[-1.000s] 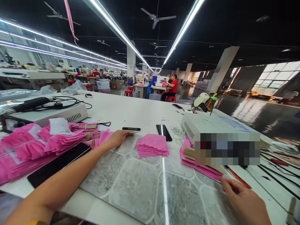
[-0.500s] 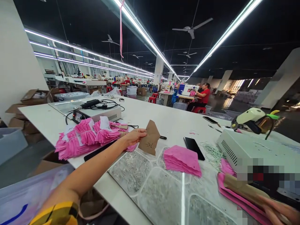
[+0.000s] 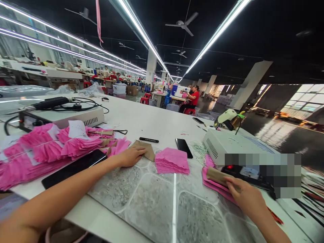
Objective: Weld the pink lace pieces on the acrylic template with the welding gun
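Observation:
My left hand (image 3: 131,156) lies on the white table with its fingers closed on a brown cardboard pattern piece (image 3: 146,149), which rests flat beside a small stack of pink fabric pieces (image 3: 172,161). My right hand (image 3: 244,196) grips a brown cardboard piece (image 3: 217,176) lying on pink fabric (image 3: 212,185) in front of a white machine box (image 3: 234,144). A black marker (image 3: 149,139) and a black phone (image 3: 184,147) lie just beyond the stack.
Bundles of pink fabric (image 3: 48,150) and a long black slab (image 3: 73,168) lie at the left, with a second white box and cables (image 3: 63,113) behind. A tagging gun (image 3: 229,118) sits on the right box. A seated person in red (image 3: 193,99) works far off.
My left hand has lowered the cardboard piece from held upright to flat on the table. My right hand has moved up onto the cardboard by the white box. The camera has swung back to the right.

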The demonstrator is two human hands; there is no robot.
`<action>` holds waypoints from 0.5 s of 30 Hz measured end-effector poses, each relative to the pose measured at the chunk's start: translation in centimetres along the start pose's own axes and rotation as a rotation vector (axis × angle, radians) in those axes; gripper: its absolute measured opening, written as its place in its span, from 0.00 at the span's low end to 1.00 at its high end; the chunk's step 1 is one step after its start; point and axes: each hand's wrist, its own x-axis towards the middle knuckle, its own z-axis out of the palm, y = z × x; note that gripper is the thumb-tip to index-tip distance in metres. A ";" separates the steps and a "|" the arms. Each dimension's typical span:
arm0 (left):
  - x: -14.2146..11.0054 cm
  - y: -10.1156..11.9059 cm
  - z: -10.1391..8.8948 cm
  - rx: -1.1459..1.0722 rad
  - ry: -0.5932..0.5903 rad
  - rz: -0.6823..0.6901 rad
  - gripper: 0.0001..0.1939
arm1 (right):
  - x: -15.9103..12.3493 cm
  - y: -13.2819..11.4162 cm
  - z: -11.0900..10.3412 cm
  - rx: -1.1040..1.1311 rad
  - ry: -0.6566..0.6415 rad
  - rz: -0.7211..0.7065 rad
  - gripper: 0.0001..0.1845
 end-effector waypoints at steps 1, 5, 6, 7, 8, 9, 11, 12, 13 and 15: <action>-0.1 0.0 -0.3 0.013 0.002 0.006 0.23 | 0.0 0.0 -0.1 0.017 -0.011 0.000 0.18; -1.3 1.0 -1.6 0.052 0.060 0.036 0.21 | 0.0 -0.3 -0.3 0.079 -0.035 -0.020 0.19; -1.9 1.7 -1.7 0.042 0.081 0.042 0.21 | 0.0 -0.4 -0.2 0.096 -0.043 -0.037 0.19; -2.6 2.5 -1.8 0.021 0.096 0.050 0.21 | 0.0 -0.6 -0.1 0.116 -0.051 -0.057 0.19; -3.5 3.5 -1.9 -0.002 0.109 0.062 0.21 | 0.0 -0.7 0.0 0.137 -0.057 -0.078 0.18; -4.3 4.5 -1.9 -0.027 0.115 0.079 0.20 | 0.0 -0.9 0.1 0.156 -0.062 -0.097 0.18; -5.9 6.5 -1.7 -0.075 0.120 0.124 0.19 | 0.0 -1.0 0.3 0.191 -0.066 -0.125 0.17; -6.6 7.3 -1.5 -0.099 0.124 0.146 0.18 | 0.0 -1.0 0.3 0.208 -0.065 -0.134 0.16; -7.2 8.0 -1.4 -0.121 0.126 0.165 0.18 | 0.1 -1.0 0.4 0.223 -0.064 -0.139 0.16; -8.1 8.9 -0.9 -0.161 0.131 0.195 0.18 | 0.2 -0.8 0.5 0.249 -0.059 -0.134 0.15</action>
